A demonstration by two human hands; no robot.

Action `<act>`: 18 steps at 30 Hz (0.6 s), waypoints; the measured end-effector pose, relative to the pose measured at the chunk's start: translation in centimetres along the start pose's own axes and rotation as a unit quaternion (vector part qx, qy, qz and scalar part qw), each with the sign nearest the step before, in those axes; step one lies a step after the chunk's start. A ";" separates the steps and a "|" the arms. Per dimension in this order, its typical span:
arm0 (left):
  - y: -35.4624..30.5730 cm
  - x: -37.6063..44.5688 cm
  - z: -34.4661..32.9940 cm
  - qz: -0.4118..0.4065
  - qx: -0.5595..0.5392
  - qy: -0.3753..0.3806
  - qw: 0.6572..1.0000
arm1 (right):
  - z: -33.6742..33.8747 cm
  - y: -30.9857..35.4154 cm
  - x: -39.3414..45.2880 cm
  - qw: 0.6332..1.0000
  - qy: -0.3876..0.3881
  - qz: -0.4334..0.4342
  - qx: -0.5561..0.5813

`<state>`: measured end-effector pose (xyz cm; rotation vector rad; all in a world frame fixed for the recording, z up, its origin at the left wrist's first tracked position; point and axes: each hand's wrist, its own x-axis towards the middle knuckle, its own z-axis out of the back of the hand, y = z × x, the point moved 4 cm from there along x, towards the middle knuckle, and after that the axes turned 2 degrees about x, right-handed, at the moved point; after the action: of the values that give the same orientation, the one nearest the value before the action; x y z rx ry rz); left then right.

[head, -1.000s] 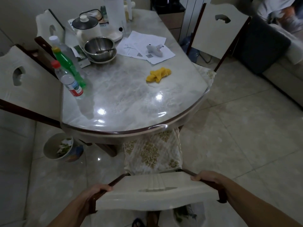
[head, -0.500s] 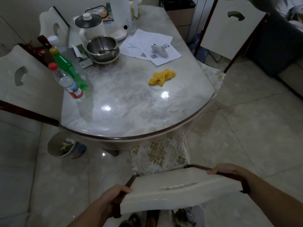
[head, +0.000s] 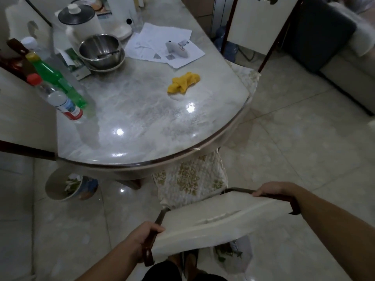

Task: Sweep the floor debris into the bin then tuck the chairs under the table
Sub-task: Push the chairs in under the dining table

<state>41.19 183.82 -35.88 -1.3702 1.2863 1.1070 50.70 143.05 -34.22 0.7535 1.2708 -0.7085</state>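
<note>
A chair with a white backrest (head: 219, 222) and a gold-patterned seat cushion (head: 190, 179) stands in front of me, the front of its seat under the edge of the marble table (head: 142, 126). My left hand (head: 142, 240) grips the dark wooden frame at the backrest's left side. My right hand (head: 274, 189) grips the top rail at the backrest's right corner. A small bin (head: 67, 185) holding green scraps sits on the floor under the table's left edge. A plastic bag with green debris (head: 229, 254) lies on the floor behind the chair.
Two more chairs stand at the table, one at the left (head: 20, 110) and one at the far right (head: 255, 25). On the table are bottles (head: 58, 90), a steel bowl (head: 101, 51), a kettle (head: 79, 23), papers (head: 162, 43) and a yellow cloth (head: 183, 82). A sofa (head: 345, 63) is at the right.
The chair has shifted to the right along the table's curved edge and its backrest has turned, with both hands keeping their grip; the view has moved closer to the table.
</note>
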 end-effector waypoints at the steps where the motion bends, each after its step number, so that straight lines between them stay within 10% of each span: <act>1: 0.0 0.0 0.1 0.003 0.005 -0.001 1.000 | -0.1 0.0 -0.1 1.000 -0.010 0.006 -0.007; 18: -0.3 0.4 0.2 0.003 0.001 -0.003 1.000 | -0.4 -0.1 -1.2 0.999 -0.016 -0.006 0.050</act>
<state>41.46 183.96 -36.28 -1.3608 1.2877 1.1143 50.23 143.34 -33.05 0.8135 1.2182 -0.7948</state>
